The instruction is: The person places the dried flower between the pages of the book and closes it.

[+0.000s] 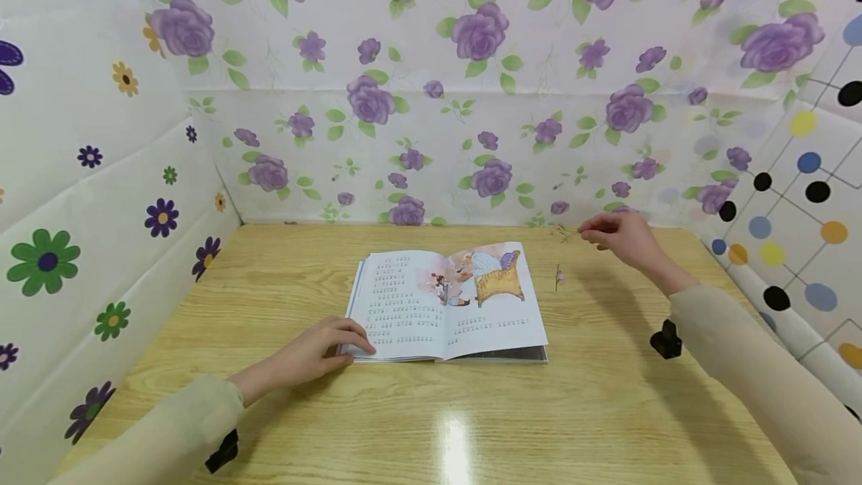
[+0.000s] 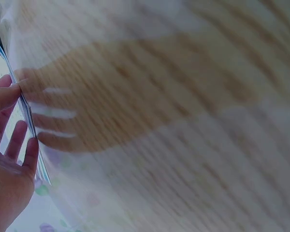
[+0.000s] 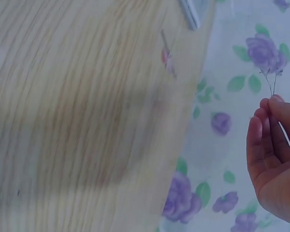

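Observation:
An open picture book lies on the wooden table, text on its left page and a colourful drawing mostly on its right. My left hand rests at the book's lower left corner, fingers on the page and thumb at the edge. In the left wrist view, the fingers are spread along the page edges. Beyond the book's upper right corner, my right hand pinches a thin dried flower sprig between thumb and fingertips, its forked tip pointing away from the hand. Another small sprig with a pinkish flower lies right of the book.
The wooden table reaches back to a wall covering with purple roses. Flower-patterned covering stands on the left, a dotted one on the right. Black wrist mounts are on both sleeves.

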The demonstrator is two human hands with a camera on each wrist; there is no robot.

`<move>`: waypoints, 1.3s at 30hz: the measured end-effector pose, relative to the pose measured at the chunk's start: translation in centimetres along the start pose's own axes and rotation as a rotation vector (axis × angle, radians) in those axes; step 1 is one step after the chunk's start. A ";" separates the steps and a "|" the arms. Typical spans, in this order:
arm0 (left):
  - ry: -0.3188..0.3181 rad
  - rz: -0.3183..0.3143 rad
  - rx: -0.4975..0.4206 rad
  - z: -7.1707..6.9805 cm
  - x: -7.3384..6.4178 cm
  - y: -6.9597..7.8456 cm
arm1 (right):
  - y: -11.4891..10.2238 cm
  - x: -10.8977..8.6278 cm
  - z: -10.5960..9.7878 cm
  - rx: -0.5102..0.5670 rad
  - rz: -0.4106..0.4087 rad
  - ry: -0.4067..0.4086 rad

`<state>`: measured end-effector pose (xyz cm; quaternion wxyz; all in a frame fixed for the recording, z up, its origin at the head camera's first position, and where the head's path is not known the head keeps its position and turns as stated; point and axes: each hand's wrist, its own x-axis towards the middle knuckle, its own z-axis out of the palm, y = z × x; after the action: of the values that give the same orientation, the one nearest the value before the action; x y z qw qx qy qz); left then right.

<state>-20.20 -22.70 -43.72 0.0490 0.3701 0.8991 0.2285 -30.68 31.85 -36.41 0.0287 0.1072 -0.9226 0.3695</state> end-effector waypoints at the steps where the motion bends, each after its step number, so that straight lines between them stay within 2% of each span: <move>1: 0.003 -0.001 0.001 0.0 0.0 0.0 | -0.5 0.1 0.2 0.023 0.007 -0.007; 6: 0.015 -0.013 0.018 0.1 -0.1 0.0 | -2.9 0.7 1.4 0.096 0.027 -0.045; 12: 0.017 -0.019 0.025 -0.1 0.0 0.1 | -5.2 1.7 3.2 0.116 0.025 -0.080; 23: 0.021 -0.013 0.023 0.0 0.0 0.0 | -8.9 2.4 5.8 0.067 -0.034 -0.185; 31: 0.020 -0.006 0.026 -0.1 0.1 0.0 | -10.8 3.0 7.8 0.064 -0.028 -0.259; 39: 0.015 -0.010 0.019 -0.2 0.1 0.1 | -12.1 4.3 9.7 -0.010 -0.059 -0.313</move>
<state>-20.26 -22.64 -43.52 0.0397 0.3643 0.9034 0.2226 -31.94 15.90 -34.68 -0.1040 0.1903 -0.9141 0.3425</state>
